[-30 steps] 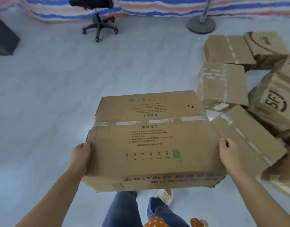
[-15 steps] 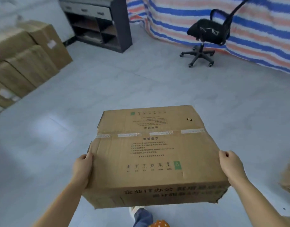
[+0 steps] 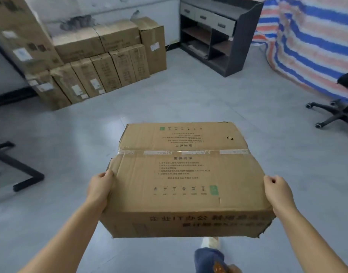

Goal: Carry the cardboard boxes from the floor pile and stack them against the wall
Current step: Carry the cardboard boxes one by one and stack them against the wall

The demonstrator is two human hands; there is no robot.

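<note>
Gripping the cardboard box (image 3: 186, 174) at opposite side edges, left hand (image 3: 99, 189) and right hand (image 3: 278, 191) held it level; creased board probably flexed; load judged light.

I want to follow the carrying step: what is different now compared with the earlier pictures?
The view has turned left, from the floor pile to the stacked boxes by the wall. Unchanged: left hand and right hand still grip the carried box by its sides.
</note>
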